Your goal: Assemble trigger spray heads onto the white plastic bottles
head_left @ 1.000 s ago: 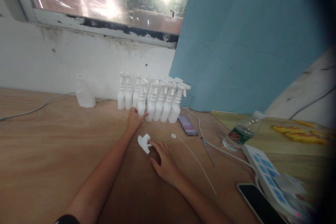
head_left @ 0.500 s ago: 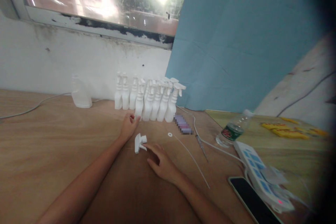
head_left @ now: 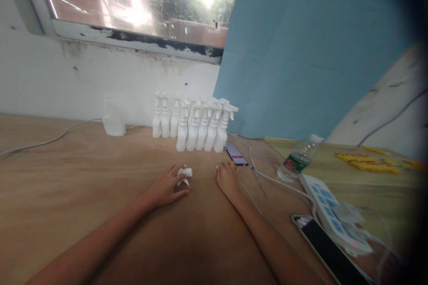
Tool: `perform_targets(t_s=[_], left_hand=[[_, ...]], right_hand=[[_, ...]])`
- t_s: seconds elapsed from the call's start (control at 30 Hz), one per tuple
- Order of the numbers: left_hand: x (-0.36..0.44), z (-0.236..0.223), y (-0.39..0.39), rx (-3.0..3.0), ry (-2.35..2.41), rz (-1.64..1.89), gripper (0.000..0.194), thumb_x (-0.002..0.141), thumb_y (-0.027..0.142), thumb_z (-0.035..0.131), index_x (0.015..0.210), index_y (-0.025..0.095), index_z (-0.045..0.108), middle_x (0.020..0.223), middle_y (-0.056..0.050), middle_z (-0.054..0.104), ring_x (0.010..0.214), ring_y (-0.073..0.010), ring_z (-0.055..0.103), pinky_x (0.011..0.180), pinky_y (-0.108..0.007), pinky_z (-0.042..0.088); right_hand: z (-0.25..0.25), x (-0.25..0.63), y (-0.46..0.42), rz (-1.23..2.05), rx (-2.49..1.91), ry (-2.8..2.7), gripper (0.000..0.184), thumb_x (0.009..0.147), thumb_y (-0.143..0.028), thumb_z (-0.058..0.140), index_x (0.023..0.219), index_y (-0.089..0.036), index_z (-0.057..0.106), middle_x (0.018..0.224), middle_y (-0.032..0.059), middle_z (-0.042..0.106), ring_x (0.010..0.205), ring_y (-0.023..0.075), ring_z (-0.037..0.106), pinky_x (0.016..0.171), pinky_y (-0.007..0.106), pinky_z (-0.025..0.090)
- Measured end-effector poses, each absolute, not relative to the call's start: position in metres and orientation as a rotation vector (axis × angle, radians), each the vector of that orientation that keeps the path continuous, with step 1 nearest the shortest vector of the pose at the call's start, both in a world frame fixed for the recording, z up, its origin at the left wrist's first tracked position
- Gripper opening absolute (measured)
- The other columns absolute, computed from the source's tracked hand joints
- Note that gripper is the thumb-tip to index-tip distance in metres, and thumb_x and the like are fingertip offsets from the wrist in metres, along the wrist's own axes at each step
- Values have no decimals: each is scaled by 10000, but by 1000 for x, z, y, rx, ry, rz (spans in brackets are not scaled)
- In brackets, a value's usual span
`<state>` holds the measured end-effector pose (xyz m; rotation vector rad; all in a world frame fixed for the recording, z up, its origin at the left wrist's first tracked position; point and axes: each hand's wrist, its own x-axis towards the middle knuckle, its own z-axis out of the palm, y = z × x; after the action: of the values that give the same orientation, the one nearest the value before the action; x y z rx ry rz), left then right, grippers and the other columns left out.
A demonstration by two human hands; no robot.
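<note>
My left hand (head_left: 168,185) is curled over a white trigger spray head (head_left: 187,172) on the wooden table, fingers around its back and thumb below the trigger. The spray head is partly hidden by the fingers. My right hand (head_left: 229,181) is closed down at the tabletop, its fingertips on a small white ring (head_left: 217,167) that is mostly covered. Beside the right wrist lies a thin clear tube (head_left: 251,199), partly hidden by the hand. Beyond both hands stand several white spray bottles (head_left: 192,136) with trigger heads fitted.
A white bottle without a trigger head (head_left: 114,124) stands at the back left. On the right are a lit phone (head_left: 236,156), a thin pen-like tool (head_left: 259,181), a water bottle (head_left: 298,160), a power strip (head_left: 329,213), a dark phone (head_left: 326,249) and yellow packets (head_left: 371,163).
My left hand has come back from near the bottles onto the spray head. My right hand has left the spray head and moved right to the white ring.
</note>
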<state>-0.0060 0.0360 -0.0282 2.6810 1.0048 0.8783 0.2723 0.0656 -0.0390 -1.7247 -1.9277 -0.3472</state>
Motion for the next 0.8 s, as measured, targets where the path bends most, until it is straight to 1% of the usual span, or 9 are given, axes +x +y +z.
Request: perform_targets(t_s=[0.07, 0.17, 0.23, 0.33, 0.43, 0.53, 0.67, 0.8], left_hand=[[-5, -29, 36, 2618, 1004, 919, 249, 824, 332, 621, 1042, 217, 586, 1311, -115, 471, 1234, -268, 444, 1028, -443, 392], [-5, -28, 36, 2483, 994, 989, 97, 848, 282, 566, 905, 206, 547, 1195, -102, 525, 1109, -226, 531, 944, -375, 451], [-5, -28, 36, 2382, 971, 1040, 81, 867, 281, 526, 848, 203, 518, 1078, -85, 568, 986, -201, 572, 866, -344, 476], [-6, -34, 39, 2221, 963, 1099, 154, 870, 331, 525, 798, 198, 495, 911, -51, 603, 841, -183, 582, 765, -312, 481], [-7, -41, 45, 2057, 1026, 1051, 195, 843, 376, 567, 867, 187, 521, 875, -37, 620, 789, -177, 589, 709, -284, 476], [-6, -42, 46, 1992, 1028, 1024, 241, 834, 358, 578, 985, 175, 533, 926, -51, 632, 837, -183, 601, 729, -270, 474], [-6, -36, 43, 2034, 996, 1042, 246, 859, 316, 548, 1060, 176, 528, 959, -54, 634, 885, -180, 598, 798, -279, 462], [-6, -33, 42, 2077, 1020, 1037, 269, 863, 289, 542, 1103, 172, 509, 967, -57, 629, 880, -173, 596, 792, -276, 459]], right_hand=[[-40, 271, 66, -325, -1682, -1956, 193, 886, -132, 453, 848, -154, 640, 916, 152, 621, 998, 312, 465, 866, 455, 326], [-40, 269, 65, -276, -1580, -2006, 155, 883, -126, 460, 862, -159, 610, 922, 129, 621, 956, 284, 491, 840, 412, 357], [-38, 267, 63, -235, -1489, -2050, 131, 879, -120, 472, 855, -169, 591, 904, 103, 620, 889, 249, 521, 805, 364, 389], [-35, 257, 59, -199, -1354, -2102, 127, 898, -142, 474, 824, -189, 566, 848, 68, 617, 810, 213, 549, 760, 318, 422], [-34, 238, 56, -188, -1234, -2112, 100, 923, -174, 464, 888, -195, 556, 851, 59, 620, 804, 202, 570, 748, 308, 449], [-35, 218, 53, -141, -1043, -2087, 113, 924, -160, 458, 972, -198, 552, 922, 72, 632, 867, 201, 586, 788, 327, 474], [-32, 203, 46, -53, -661, -2179, 253, 883, -92, 468, 1078, -224, 561, 1031, 86, 634, 941, 211, 580, 824, 367, 486], [-23, 201, 38, 3, -624, -2295, 382, 846, -58, 461, 1179, -228, 536, 1147, 104, 610, 991, 234, 567, 851, 417, 475]])
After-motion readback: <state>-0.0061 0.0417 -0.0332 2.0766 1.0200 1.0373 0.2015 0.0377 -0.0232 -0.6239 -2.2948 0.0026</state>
